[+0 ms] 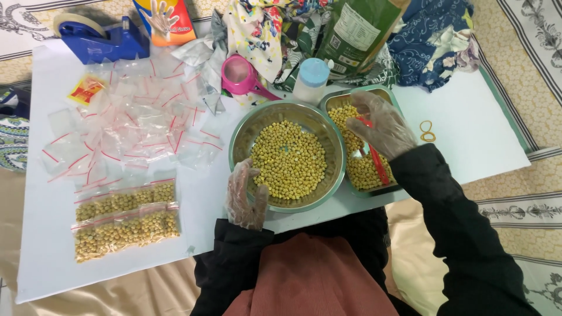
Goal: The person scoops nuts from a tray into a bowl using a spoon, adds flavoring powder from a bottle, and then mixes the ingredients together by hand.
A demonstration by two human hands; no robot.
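Observation:
My left hand (246, 196), in a clear plastic glove, grips the near rim of a round steel bowl (239, 133) filled with yellow beans. My right hand (381, 126), also gloved, hovers over a rectangular steel tray (374, 90) of the same beans and holds a small clear zip bag with a red strip (376, 157). Two filled bean bags (126, 219) lie on the white board to the left.
A heap of empty red-strip zip bags (134, 126) covers the board's left middle. A blue tape dispenser (99, 38), pink scoop (240, 76), white bottle (311, 79), green pouch (357, 32) and patterned cloths line the far edge. Rubber bands (427, 131) lie right.

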